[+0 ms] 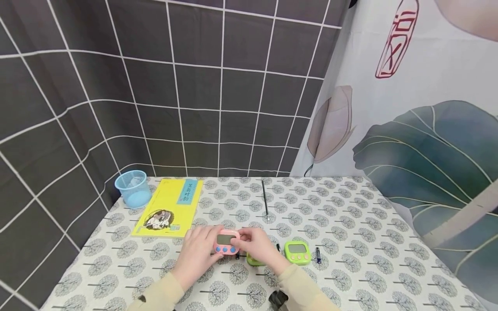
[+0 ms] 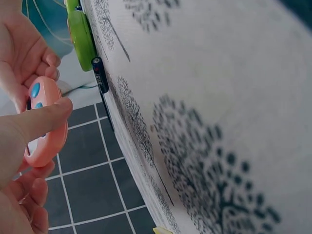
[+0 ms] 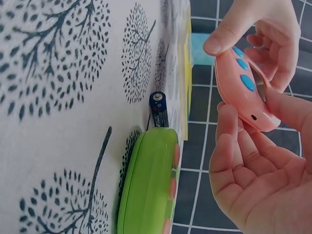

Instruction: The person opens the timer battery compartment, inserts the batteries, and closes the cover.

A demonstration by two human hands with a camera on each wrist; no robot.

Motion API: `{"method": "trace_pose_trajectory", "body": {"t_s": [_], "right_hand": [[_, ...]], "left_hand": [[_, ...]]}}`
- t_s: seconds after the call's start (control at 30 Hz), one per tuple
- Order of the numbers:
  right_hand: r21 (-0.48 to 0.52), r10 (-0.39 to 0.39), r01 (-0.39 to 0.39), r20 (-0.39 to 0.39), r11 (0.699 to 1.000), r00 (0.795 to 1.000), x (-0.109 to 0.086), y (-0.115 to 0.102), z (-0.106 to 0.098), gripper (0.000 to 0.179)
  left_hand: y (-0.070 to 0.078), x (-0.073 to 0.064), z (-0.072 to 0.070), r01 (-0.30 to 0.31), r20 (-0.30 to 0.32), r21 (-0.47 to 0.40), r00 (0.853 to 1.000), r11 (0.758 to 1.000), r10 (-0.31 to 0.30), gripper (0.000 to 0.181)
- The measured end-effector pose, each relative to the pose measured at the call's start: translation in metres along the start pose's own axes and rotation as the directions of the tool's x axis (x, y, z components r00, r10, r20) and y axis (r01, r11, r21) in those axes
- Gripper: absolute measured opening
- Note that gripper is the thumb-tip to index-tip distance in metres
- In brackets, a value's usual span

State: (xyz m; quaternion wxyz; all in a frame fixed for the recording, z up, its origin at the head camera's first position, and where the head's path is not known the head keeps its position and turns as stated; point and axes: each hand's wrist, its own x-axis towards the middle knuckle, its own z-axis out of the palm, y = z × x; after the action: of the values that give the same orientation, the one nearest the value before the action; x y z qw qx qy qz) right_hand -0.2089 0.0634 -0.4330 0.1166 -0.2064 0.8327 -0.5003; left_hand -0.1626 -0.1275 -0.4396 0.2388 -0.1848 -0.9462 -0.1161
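Observation:
Both hands hold a pink digital timer [image 1: 225, 249] with a grey screen and blue buttons, raised off the table. My left hand [image 1: 198, 252] grips its left side, thumb along the lower edge, as the left wrist view of the timer [image 2: 51, 136] shows. With thumb and fingers, my right hand [image 1: 258, 246] pinches the right end; the thumb lies by the screen. Below the right hand sits a green timer [image 1: 253, 260], partly hidden by it. A dark battery [image 3: 159, 108] lies beside that green timer. Another green timer [image 1: 298, 252] with pink buttons lies farther right.
A dark battery [image 1: 318, 255] lies right of the farther green timer. A yellow book [image 1: 167, 216] and a blue mesh basket [image 1: 134, 190] are at the back left. A thin black rod [image 1: 265, 198] lies toward the back on the tree-patterned cloth [image 1: 350, 268].

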Motion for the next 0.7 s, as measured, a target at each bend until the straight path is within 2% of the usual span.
{"method": "trace_pose_trajectory", "body": {"t_s": [0.2,0.7], "right_hand": [[0.014,0.009,-0.008,-0.017,1.000,1.000,-0.0017,0.0011,-0.0003,0.031],[-0.040,-0.003,0.001,-0.066,0.999,0.998,-0.0042,0.0009,-0.0004,0.027]], "left_hand": [[0.0015,0.0000,0.0003,-0.008,0.003,0.014,1.000,1.000,0.007,0.074],[0.0029,-0.0011,0.0008,0.001,0.009,0.008,1.000,1.000,-0.001,0.077]]}}
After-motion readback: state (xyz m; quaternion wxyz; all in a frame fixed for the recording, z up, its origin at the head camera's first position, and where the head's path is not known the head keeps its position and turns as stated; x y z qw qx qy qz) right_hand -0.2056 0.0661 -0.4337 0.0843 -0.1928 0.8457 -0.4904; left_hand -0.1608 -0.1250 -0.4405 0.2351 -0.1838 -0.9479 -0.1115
